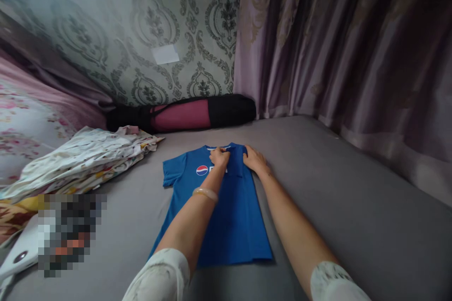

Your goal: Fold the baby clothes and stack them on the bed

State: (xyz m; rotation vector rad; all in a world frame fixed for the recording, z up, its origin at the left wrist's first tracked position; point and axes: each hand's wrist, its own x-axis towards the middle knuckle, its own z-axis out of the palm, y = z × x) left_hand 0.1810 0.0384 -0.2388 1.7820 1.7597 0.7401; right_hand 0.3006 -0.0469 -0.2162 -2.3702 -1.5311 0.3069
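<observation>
A blue T-shirt [226, 225] with a round red, white and blue logo lies front up on the grey sheet. Its left-hand sleeve sticks out to the side, while the right-hand side is folded inward over the chest. Near the collar, my left hand [219, 156] pinches the folded cloth, and its forearm hides part of the print. My right hand [256, 160] grips the folded edge at the right shoulder, fingers curled over the cloth. A pale bangle [205, 193] circles my left wrist.
A black and maroon long bag [183, 115] lies along the patterned wall. Crumpled printed clothes [88, 157] are heaped at left. Below them are a white device [24, 249] and a pixelated patch. Purple curtains [300, 42] hang along the right side of the grey sheet [339, 188].
</observation>
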